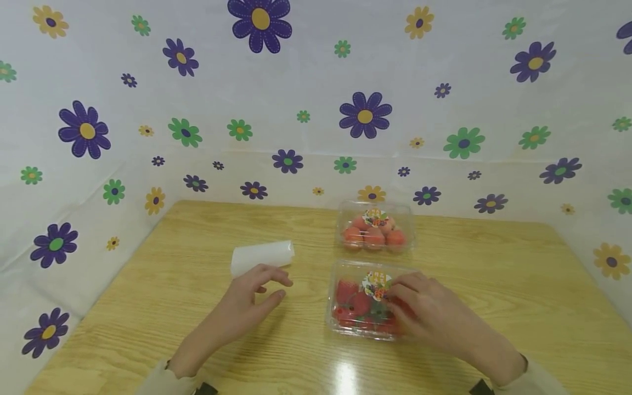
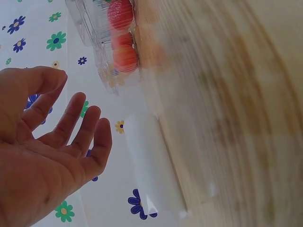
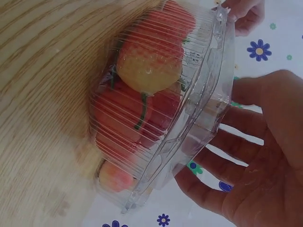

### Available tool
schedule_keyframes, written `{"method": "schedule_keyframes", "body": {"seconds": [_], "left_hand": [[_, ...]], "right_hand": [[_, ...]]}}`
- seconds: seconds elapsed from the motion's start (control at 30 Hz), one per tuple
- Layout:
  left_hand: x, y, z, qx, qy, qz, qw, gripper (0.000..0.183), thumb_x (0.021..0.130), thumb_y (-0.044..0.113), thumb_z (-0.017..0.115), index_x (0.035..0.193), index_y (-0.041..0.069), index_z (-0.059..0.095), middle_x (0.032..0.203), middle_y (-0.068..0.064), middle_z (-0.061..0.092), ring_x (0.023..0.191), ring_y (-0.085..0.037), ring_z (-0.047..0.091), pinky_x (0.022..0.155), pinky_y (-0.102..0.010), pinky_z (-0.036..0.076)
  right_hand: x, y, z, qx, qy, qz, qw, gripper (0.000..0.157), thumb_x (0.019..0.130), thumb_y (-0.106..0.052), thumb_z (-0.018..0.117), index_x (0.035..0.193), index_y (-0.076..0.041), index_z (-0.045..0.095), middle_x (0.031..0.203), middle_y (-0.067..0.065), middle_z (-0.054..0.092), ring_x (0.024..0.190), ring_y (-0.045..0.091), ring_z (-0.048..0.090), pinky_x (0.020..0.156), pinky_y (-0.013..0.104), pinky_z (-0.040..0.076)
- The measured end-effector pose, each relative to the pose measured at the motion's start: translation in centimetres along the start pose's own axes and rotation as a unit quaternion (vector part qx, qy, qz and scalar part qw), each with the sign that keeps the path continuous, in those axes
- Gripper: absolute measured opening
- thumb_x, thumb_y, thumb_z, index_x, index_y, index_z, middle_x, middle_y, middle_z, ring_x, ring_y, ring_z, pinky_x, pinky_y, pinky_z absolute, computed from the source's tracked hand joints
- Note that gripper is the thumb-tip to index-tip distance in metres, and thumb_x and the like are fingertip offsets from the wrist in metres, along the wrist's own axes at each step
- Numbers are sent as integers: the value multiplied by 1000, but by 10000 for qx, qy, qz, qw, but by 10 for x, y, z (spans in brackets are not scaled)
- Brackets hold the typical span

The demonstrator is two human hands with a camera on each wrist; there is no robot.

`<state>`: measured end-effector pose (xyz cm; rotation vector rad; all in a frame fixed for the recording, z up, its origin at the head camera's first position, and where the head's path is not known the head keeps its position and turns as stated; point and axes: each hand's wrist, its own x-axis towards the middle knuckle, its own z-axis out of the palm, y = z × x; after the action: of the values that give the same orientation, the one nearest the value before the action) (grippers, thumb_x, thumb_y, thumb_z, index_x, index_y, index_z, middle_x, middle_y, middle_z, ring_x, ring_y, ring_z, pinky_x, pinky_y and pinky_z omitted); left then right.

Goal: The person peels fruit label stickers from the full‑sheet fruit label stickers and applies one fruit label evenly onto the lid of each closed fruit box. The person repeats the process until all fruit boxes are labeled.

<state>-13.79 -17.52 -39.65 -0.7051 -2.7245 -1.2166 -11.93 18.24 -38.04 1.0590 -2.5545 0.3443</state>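
A clear plastic box [image 1: 360,333] of strawberries [image 1: 356,303] sits on the table, with a colourful round label [image 1: 376,285] on its lid. Over the lid's right part lies my right hand [image 1: 436,308], its fingers loosely bent near the label. In the right wrist view those fingertips are at the lid [image 3: 208,113], partly hidden behind it; they appear to touch it. My left hand [image 1: 252,300] hovers left of the box, thumb and fingers apart, holding nothing. Just beyond that hand a white roll [image 1: 264,255] lies on its side, also seen in the left wrist view.
Behind the strawberry box stands a second clear box [image 1: 411,230] with several peach-like fruits [image 1: 373,237] and a similar label. The wooden table [image 1: 197,230] meets a white flower-patterned cloth [image 1: 316,82] at its back and sides.
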Motion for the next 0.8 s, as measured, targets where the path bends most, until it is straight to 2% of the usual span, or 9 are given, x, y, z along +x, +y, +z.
{"method": "schedule_keyframes", "body": {"seconds": [0.17, 0.37, 0.6, 0.8], "left_hand": [[-2, -2, 0, 35, -68, 22, 10000, 20, 96, 9, 69, 111, 22, 71, 128, -4, 69, 120, -24, 64, 86, -43, 56], [-2, -3, 0, 133, -103, 120, 9998, 19, 96, 9, 70, 111, 20, 71, 125, -3, 69, 117, -22, 65, 85, -41, 57], [-1, -1, 1, 201, -202, 83, 9996, 20, 95, 8, 70, 111, 20, 71, 125, -3, 69, 115, -21, 65, 85, -41, 57], [-1, 0, 2, 281, -230, 152, 9992, 20, 94, 7, 70, 110, 19, 71, 124, -3, 70, 115, -22, 66, 84, -39, 57]], "right_hand": [[1, -5, 1, -402, -838, 456, 9946, 45, 100, -47, 62, 137, -22, 66, 127, -1, 63, 111, 21, 56, 80, 41, 50], [2, -5, 6, -605, -977, 486, 9922, 63, 99, -63, 52, 147, -24, 57, 153, -1, 54, 122, 23, 53, 89, 46, 48], [4, -6, 11, -639, -893, 449, 9929, 63, 101, -64, 47, 150, -24, 54, 154, -8, 53, 109, 15, 49, 86, 40, 42], [6, -6, 12, -533, -946, 451, 9931, 57, 101, -61, 49, 148, -30, 56, 152, -6, 55, 109, 18, 49, 86, 43, 42]]}}
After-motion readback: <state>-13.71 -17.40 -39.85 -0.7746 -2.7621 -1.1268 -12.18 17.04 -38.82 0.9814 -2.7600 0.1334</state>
